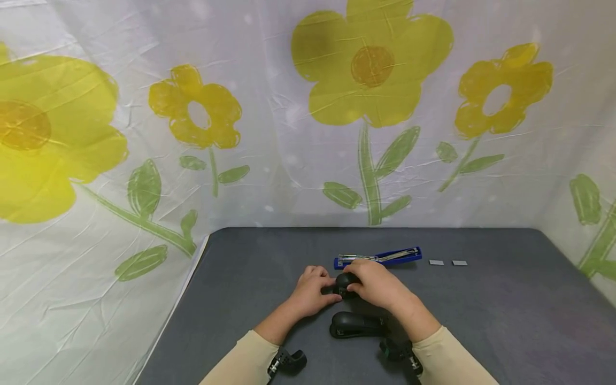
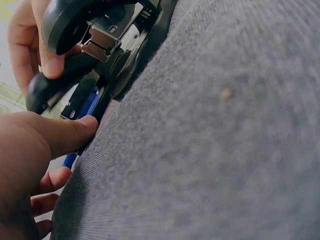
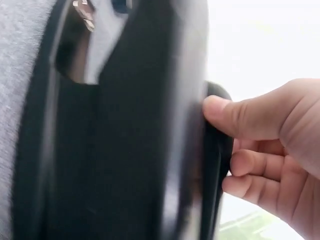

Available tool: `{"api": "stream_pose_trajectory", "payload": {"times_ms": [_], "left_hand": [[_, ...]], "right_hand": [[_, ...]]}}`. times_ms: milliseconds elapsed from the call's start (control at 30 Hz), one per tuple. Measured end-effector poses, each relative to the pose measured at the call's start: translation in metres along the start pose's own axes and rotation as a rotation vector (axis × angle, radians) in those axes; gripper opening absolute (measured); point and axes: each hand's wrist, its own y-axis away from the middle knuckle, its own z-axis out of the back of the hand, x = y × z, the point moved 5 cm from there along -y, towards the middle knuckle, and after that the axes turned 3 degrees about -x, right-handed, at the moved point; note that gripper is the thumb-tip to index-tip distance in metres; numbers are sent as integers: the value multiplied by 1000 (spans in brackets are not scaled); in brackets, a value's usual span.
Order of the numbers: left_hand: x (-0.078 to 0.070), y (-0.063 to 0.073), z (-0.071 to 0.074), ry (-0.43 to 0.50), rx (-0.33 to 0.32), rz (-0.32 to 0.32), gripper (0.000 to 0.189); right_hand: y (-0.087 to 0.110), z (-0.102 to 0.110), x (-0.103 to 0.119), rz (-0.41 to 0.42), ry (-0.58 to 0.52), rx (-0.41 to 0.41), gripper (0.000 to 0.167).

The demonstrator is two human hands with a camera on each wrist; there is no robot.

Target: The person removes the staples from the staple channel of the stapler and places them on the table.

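Note:
A black stapler (image 1: 344, 280) lies between my two hands on the dark grey table. My left hand (image 1: 310, 293) holds its left end, with the thumb (image 2: 82, 131) along the near side of the base. From the right, my right hand (image 1: 377, 283) grips the stapler's raised upper part; the thumb (image 3: 220, 112) presses on its near side. In the left wrist view the upper part (image 2: 55, 82) stands lifted off the base. Closer to me lies a second black stapler (image 1: 358, 324), untouched, which covers much of the right wrist view. Part of the held stapler is hidden by my fingers.
Behind my hands an opened blue stapler (image 1: 397, 257) lies on the table (image 1: 505, 321). Two small silver strips of staples (image 1: 436, 262) sit to its right. A white cloth (image 1: 269, 160) with yellow flowers hangs along the table's back and left edges.

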Motion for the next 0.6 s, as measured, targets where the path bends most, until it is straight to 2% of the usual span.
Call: {"api": "stream_pose_trajectory", "payload": {"times_ms": [267,533,600], "left_hand": [[3,-3,1,17,41,-1,37],[4,-3,2,41,51,-12,36],[4,-3,2,46,55,-8,36]], "right_hand": [[7,26,-11,-78,-161,26,39],[16,51,-17,-87,-188,47,44],[18,55,-19,-111,-194,54,45]]}}
